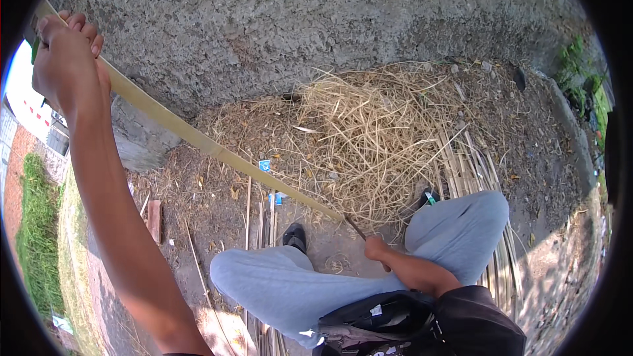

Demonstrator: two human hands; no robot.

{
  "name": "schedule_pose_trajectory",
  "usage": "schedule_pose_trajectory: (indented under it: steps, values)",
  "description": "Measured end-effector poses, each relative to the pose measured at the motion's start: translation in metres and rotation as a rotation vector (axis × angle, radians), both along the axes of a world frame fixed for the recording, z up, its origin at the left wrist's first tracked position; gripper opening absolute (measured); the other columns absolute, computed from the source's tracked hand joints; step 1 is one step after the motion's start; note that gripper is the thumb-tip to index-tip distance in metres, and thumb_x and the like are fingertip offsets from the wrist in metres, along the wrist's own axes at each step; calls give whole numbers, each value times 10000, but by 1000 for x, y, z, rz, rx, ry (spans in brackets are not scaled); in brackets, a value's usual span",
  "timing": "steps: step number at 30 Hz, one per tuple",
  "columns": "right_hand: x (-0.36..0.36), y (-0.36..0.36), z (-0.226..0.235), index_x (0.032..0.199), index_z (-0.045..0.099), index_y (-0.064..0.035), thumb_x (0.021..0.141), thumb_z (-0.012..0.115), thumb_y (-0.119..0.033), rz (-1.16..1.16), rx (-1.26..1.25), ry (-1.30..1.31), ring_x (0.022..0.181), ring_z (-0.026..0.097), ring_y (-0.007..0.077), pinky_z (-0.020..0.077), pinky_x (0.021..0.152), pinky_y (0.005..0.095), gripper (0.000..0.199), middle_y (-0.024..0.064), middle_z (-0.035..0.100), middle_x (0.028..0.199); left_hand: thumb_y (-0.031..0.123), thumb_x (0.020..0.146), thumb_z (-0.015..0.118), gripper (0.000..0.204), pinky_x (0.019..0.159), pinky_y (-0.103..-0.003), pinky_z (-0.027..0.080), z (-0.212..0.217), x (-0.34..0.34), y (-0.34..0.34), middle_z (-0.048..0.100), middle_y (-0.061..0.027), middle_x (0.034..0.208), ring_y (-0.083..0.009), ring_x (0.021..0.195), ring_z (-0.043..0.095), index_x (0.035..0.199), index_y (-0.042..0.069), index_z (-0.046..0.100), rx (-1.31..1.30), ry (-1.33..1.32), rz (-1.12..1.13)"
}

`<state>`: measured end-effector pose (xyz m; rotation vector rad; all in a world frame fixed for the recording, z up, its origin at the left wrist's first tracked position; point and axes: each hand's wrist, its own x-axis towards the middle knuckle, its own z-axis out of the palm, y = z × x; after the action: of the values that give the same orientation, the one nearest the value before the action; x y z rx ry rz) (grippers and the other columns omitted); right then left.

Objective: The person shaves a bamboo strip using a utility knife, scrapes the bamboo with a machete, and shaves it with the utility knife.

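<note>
Head view, your left hand [69,62] clenching a long flat yellowish strip [198,137], right hand [377,249] gripping a slim dark tool [355,227] at the strip's lower end

I can see the left arm [117,224] stretched far out leftward, left hand [69,69] curled tight; the right forearm [422,274] sits low, right hand [377,250] clenched between the spread knees [227,265].

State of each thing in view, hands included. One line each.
Left hand: closed around the long strip's upper part
Right hand: closed on the dark tool
Long strip: raised, slanting
Dark tool: at the strip's lower end
Shavings pile: loose, tangled
Loose strips: lying on ground
Blue wrappers: lying on ground
</note>
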<state>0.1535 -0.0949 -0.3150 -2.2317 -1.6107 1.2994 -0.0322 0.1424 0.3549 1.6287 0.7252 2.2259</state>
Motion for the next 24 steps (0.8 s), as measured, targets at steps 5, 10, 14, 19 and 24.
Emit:
schedule_pose_trajectory:
  steps: [5, 10, 14, 19, 24]
  values:
    - [-13, 34, 68, 1043, 627, 10, 922, 536, -184, -215, 191, 72, 839, 684, 389, 535, 726, 466, 246, 261, 677, 887, 249, 1066, 299, 323, 505, -263, 324, 7, -11, -16, 437, -52, 758, -129, 554, 360, 1057, -27, 465, -171, 29, -136]
    - [11, 45, 161, 1030, 611, 15, 974, 532, -213, -324, 355, 287, 554, 607, 246, 476, 564, 414, 248, 156, 614, 672, 296, 1074, 301, 357, 635, -326, 405, 14, -13, -31, 447, -82, 814, -186, 652, 408, 1014, -1, 490, -327, 13, -629]
    - [34, 37, 297, 1082, 592, -13, 1003, 506, -175, -275, 643, 505, 475, 496, 98, 420, 442, 288, 200, 14, 533, 649, 249, 1043, 448, 248, 674, -347, 454, 11, 13, -34, 473, -79, 835, -194, 710, 471, 969, 20, 510, -234, -9, -631]
    - [49, 23, 448, 1146, 557, -18, 1028, 446, -137, -128, 642, 581, 484, 448, 41, 393, 429, 236, 201, -32, 468, 643, 193, 1012, 520, 185, 509, -264, 399, 4, 90, -75, 467, -20, 719, -118, 570, 447, 903, 44, 530, 38, 15, -359]
    - [38, 34, 533, 1129, 539, 3, 1035, 422, -130, 109, 793, 482, 474, 434, 42, 386, 422, 235, 200, -36, 450, 632, 198, 1038, 452, 223, 432, -257, 361, 11, 111, -91, 497, 5, 637, -94, 480, 457, 896, 45, 530, 22, 170, -275]
